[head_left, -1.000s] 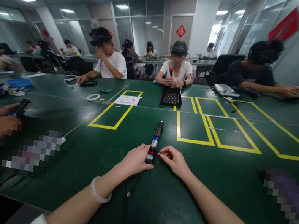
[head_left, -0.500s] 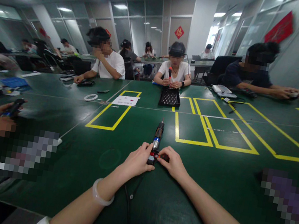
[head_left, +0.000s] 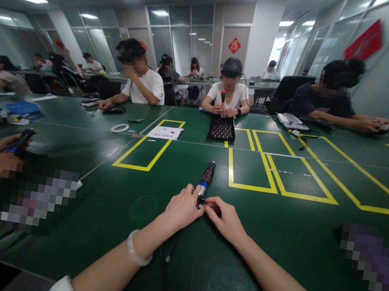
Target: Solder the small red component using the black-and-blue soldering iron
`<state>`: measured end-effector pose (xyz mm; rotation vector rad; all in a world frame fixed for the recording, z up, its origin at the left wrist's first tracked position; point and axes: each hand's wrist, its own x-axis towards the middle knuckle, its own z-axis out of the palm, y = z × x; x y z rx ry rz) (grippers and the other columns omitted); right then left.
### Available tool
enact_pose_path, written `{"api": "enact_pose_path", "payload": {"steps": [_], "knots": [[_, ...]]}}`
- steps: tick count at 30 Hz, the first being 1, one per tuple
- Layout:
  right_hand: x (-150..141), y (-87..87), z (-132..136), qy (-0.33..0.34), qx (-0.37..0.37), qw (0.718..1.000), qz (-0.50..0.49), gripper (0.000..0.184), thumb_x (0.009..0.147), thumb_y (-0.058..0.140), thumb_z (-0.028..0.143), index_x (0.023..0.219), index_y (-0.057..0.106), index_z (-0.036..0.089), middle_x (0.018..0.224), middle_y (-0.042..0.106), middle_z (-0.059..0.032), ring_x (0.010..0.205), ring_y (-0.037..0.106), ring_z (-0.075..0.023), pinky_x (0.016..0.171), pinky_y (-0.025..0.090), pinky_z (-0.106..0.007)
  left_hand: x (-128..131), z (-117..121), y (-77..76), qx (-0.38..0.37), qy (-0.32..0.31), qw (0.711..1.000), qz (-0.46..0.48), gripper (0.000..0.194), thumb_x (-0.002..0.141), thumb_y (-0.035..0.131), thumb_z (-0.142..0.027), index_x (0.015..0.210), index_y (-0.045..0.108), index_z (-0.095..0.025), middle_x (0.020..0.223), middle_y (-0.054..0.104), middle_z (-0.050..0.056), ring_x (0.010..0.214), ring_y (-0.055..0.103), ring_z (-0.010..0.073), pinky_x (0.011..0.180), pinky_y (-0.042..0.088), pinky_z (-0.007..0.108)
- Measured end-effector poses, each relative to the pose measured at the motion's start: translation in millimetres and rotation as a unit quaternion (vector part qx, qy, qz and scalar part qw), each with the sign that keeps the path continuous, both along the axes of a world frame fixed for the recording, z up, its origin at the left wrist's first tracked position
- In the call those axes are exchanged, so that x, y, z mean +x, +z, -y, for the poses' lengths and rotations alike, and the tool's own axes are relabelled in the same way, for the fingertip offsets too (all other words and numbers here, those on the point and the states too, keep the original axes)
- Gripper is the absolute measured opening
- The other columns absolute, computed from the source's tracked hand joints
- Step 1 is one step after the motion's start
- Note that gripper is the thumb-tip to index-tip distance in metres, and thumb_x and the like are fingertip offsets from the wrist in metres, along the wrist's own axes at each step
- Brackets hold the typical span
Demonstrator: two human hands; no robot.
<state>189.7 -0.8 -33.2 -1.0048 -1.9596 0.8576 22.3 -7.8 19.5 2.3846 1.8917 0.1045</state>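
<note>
A slim power tool that looks like an electric screwdriver lies on the green table, its dark nose pointing away from me. Bare metal and a blue ring show along its middle. My left hand is closed around its near end, thumb and fingers on either side. Close by on the right, my right hand has thumb and forefinger pinched at that same end, where small red and dark parts show. Whatever sits in this pinch is too small and covered to name. A dark cable runs toward me below my left hand.
Yellow tape outlines mark the table ahead. A black tray of small parts stands before a person opposite. A paper sheet and a white ring lie farther left. Another person's hands hold a similar tool at left.
The tool's nose has tilted slightly to the right. My left thumb has moved up against the near end. The red and dark piece at my right fingers shows less than before.
</note>
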Motion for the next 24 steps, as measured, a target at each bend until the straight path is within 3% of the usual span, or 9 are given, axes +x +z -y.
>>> {"api": "enact_pose_path", "payload": {"steps": [5, 10, 18, 24], "knots": [[-1.9, -2.6, 1.6, 0.036, 0.006, 0.999, 0.014, 0.019, 0.089, 0.053, 0.023, 0.106, 0.059, 0.022, 0.088, 0.068, -0.0041, 0.082, 0.063, -0.0187, 0.077, 0.047, -0.03, -23.0, 12.5, 2.0, 0.005, -0.008, 1.0, -0.029, 0.06, 0.081, 0.049, -0.044, 0.136, 0.034, -0.026, 0.114, 0.047, 0.011, 0.1, 0.055, 0.0263, 0.075, 0.048, 0.034], [0.3, -1.4, -0.3, 0.036, 0.006, 0.999, 0.032, 0.015, 0.089, 0.051, 0.023, 0.098, 0.063, 0.018, 0.085, 0.066, -0.0042, 0.076, 0.061, -0.0162, 0.07, 0.046, -0.027, -71.5, 38.3, 3.6, 0.005, 0.009, 0.997, -0.077, 0.062, 0.083, 0.045, -0.042, 0.141, 0.03, -0.024, 0.125, 0.046, 0.011, 0.104, 0.054, 0.0247, 0.081, 0.049, 0.034], [2.2, -3.3, -2.8, 0.04, 0.017, 0.997, 0.058, 0.014, 0.089, 0.051, 0.021, 0.094, 0.065, 0.018, 0.085, 0.065, -0.0035, 0.078, 0.059, -0.0159, 0.069, 0.044, -0.026, -191.1, 78.0, -17.8, 0.014, 0.1, 0.991, -0.087, 0.061, 0.088, 0.033, -0.049, 0.14, 0.035, -0.017, 0.131, 0.044, 0.014, 0.11, 0.054, 0.0262, 0.089, 0.05, 0.038], [2.3, -3.6, -3.2, 0.042, 0.018, 0.997, 0.062, 0.015, 0.089, 0.052, 0.02, 0.095, 0.065, 0.019, 0.086, 0.065, -0.0036, 0.077, 0.059, -0.016, 0.07, 0.044, -0.027, -285.1, 93.6, -37.3, 0.054, 0.14, 0.987, -0.059, 0.066, 0.083, 0.035, -0.059, 0.134, 0.043, -0.018, 0.126, 0.049, 0.014, 0.111, 0.056, 0.0295, 0.095, 0.047, 0.043]]}}
